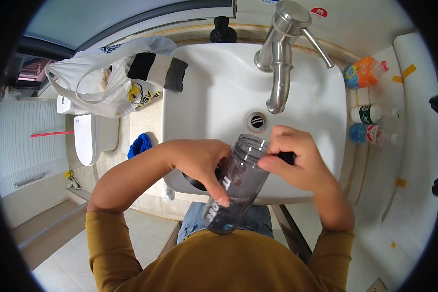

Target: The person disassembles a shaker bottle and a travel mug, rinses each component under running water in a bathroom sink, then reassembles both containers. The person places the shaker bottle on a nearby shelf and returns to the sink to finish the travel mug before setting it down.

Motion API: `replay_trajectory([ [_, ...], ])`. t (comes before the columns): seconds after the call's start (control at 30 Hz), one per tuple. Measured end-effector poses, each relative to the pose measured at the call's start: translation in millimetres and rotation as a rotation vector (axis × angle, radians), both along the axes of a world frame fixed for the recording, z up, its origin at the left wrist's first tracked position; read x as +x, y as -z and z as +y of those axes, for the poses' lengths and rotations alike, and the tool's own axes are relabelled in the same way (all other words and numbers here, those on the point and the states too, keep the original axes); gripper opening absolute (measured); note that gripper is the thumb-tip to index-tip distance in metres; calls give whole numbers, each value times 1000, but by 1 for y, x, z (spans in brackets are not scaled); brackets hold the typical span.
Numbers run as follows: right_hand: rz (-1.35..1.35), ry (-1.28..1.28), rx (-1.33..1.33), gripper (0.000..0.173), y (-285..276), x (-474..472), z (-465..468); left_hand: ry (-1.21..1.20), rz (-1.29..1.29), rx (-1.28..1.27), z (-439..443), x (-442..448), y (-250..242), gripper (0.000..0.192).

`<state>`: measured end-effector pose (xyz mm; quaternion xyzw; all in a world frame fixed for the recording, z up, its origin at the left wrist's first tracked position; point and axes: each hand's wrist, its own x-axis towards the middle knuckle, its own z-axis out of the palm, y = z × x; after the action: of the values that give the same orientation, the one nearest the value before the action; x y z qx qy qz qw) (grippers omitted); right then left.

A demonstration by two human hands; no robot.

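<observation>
My left hand (202, 162) is wrapped around a translucent grey water bottle (246, 179) with white lettering. The bottle leans over the near rim of the white washbasin (219, 87), its base close to my shirt and its open, threaded mouth towards the drain. At the right side of that mouth is my right hand (292, 157), fingers curled. A small black object (287, 157) shows between its thumb and fingers; what it is cannot be told. Partly hidden below my left hand, a black rounded item (195, 181) rests in the basin's near left corner.
Above the drain (257, 121) hangs a steel faucet (279, 80). A striped cloth (157, 71) drapes over the basin's left rim, next to a white plastic bag (106, 84). Behind stands a black pump dispenser (223, 33). Several bottles, including an orange-labelled one (365, 73), line the right.
</observation>
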<state>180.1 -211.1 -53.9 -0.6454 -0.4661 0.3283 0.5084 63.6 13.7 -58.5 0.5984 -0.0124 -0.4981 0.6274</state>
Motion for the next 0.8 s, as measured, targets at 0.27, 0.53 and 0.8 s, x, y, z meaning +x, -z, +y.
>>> replay_trajectory([
  [0.27, 75, -74, 190, 21, -12, 3, 9, -85, -103, -264, 5, -6, -1, 60],
  [0.53, -223, 340, 104, 32, -49, -18, 6, -175, -324, 178, -5, -1, -38, 99],
  [0.8, -161, 270, 36, 18, -66, -25, -1, -200, -400, 346, -25, -12, -61, 83],
])
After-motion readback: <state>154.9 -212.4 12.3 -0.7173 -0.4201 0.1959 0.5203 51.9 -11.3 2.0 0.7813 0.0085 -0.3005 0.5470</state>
